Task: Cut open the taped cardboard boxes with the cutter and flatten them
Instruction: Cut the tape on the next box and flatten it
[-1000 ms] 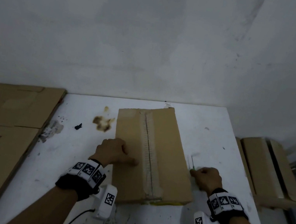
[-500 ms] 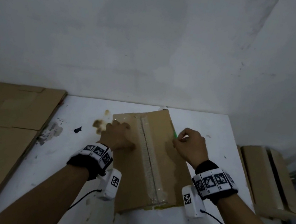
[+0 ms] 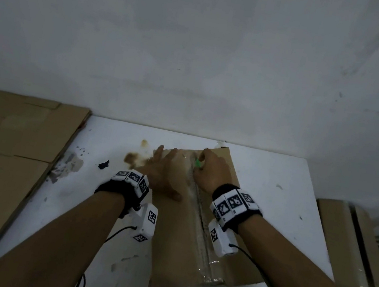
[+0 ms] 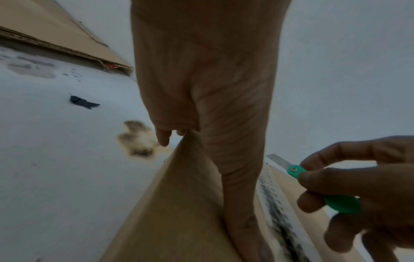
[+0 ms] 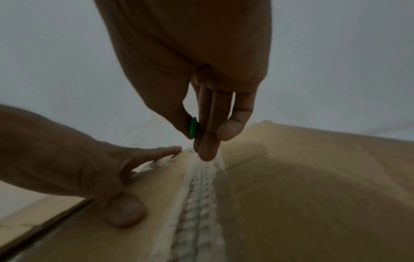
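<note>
On the far left, flat brown cardboard sheets lie beside the white stained table, apart from the work; they look like boxes already flattened, though that is a judgement. The nearer sheet carries handwritten letters that read roughly "PEO"; I cannot make them out for certain.

Moving right, a small dark scrap and a brown stain mark the tabletop. Next comes the left hand, fingers straight and spread, pressing flat on the top of the long brown cardboard box that lies in the middle of the table. It grips nothing; it only steadies the box, with the thumb just beside the clear tape strip that runs the length of the box's centre seam.

Just right of that, the right hand pinches the small green-handled cutter between thumb and fingers, with the short metal blade pointing at the far end of the tape. Whether the edge has bitten into the tape I cannot tell.

The tape looks whole along its visible run, so this box seems to be at the very start of its cut; slitting and flattening remain.

At the far right, another brown cardboard box sits beyond the table's edge, seemingly waiting. No brand or printed label is readable anywhere.
</note>
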Tool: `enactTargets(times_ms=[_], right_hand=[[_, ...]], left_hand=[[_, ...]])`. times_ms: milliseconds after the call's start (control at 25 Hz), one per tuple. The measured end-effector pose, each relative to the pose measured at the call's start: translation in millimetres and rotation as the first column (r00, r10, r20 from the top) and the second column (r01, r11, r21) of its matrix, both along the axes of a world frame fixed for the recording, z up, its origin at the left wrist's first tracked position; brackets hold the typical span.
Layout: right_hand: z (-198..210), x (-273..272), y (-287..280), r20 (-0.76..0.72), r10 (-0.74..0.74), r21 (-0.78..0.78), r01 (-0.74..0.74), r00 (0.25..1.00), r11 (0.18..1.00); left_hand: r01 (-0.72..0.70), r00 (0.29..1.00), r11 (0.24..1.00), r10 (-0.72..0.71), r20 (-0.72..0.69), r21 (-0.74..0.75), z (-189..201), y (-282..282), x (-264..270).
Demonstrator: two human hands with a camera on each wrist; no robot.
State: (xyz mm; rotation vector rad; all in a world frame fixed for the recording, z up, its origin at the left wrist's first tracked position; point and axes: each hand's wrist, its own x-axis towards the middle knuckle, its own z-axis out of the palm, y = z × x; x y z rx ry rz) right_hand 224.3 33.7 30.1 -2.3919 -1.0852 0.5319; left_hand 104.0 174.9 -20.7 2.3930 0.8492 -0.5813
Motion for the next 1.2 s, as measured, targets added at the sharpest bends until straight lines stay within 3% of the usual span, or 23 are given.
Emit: enactTargets(times_ms=[200, 480, 840, 1200], right_hand=[[-10, 2, 25, 0.052, 0.036, -0.035, -0.034, 0.998, 0.999], [-3, -2, 15, 0.013, 0.077, -0.062, -0.076, 0.997, 0.995], [0, -31, -59, -0.117, 0.105, -0.271, -0.134, 0.987, 0.953], [5, -79, -166, -0.282, 0.054, -0.239, -0.125, 0.958, 0.963]], left_hand=[[0.041, 0.999, 0.998, -0.040, 0.022, -0.054, -3, 5, -4], [0.029, 1.000, 0.996, -0.029, 0.003, -0.082, 5, 3, -5], [0.008, 1.000, 0.995, -0.009, -0.003, -0.097, 16, -2, -5], [-0.089, 0.993, 0.991, 0.097, 0.073, -0.099, 3, -10, -11]])
